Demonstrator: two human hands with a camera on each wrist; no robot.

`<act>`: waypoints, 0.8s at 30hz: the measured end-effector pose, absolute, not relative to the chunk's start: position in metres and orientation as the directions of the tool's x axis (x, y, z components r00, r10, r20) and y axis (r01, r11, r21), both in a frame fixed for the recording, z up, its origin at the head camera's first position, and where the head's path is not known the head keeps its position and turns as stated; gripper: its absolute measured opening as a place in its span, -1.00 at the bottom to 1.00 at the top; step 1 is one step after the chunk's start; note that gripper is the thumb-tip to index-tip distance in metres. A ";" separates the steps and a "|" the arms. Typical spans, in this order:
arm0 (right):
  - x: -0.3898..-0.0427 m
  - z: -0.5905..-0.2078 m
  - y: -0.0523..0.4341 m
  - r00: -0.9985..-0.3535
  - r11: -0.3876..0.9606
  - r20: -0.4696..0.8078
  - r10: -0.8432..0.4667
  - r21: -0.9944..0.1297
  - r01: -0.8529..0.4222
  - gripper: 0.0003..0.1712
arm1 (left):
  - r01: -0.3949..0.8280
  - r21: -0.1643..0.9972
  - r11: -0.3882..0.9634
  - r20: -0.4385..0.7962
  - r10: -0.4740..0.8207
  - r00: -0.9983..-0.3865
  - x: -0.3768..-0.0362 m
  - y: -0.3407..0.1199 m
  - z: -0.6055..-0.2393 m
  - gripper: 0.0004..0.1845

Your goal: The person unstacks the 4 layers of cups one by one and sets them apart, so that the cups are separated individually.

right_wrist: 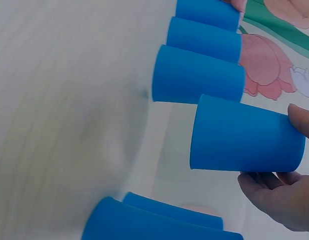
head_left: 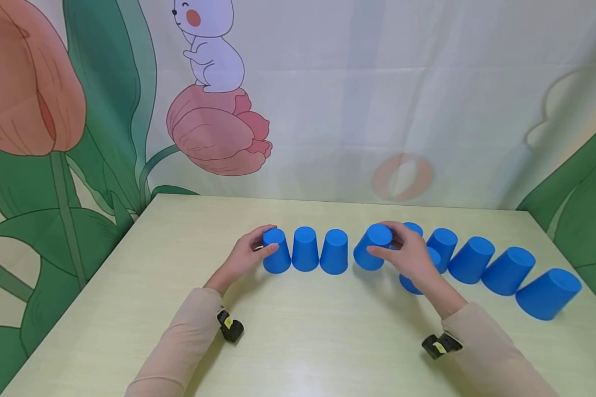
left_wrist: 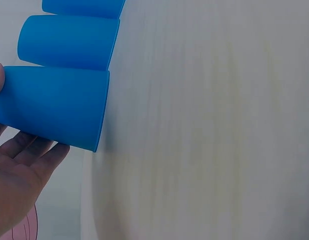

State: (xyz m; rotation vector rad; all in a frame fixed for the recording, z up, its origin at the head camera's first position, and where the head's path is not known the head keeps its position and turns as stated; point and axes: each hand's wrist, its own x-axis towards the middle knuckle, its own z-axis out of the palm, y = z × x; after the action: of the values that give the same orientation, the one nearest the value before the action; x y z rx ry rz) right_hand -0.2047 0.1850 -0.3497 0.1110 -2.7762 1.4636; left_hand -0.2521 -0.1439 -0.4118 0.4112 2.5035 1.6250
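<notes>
My left hand (head_left: 242, 258) holds the leftmost blue cup (head_left: 278, 258), which stands upside down on the table. Thumb and fingers lie on opposite sides of this cup in the left wrist view. Two more upside-down blue cups, a middle one (head_left: 305, 251) and a right one (head_left: 334, 253), continue the row beside it. In my right hand (head_left: 411, 256) is another blue cup (right_wrist: 244, 135), gripped near its closed end between thumb and fingers. It tilts slightly, mouth down, with a gap between it and the row of three.
Several upside-down blue cups line the right side, among them a near-end cup (head_left: 546, 295) and a cup (head_left: 442, 248) further back. My right hand partly hides a front cup (head_left: 411, 284). Behind the pale table (head_left: 308, 336) hangs a printed curtain (head_left: 318, 121).
</notes>
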 end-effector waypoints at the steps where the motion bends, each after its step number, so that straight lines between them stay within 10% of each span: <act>1: -0.203 -0.349 0.186 -0.998 0.560 0.035 -0.058 -0.826 -0.061 -0.26 | 0.156 0.910 0.384 0.039 0.295 -0.955 -0.252 -0.144 -0.412 -0.44; 24: -0.177 -0.312 0.215 -0.997 0.530 0.080 -0.009 -0.845 -0.072 -0.18 | 0.142 0.914 0.381 0.029 0.286 -0.958 -0.251 -0.143 -0.411 -0.45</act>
State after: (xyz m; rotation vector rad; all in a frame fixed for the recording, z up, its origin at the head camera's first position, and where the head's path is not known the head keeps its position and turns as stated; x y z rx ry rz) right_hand -0.1767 0.2149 -0.3121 0.0715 -2.6900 1.4902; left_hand -0.2514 -0.1428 -0.4110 0.3889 2.4976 1.6315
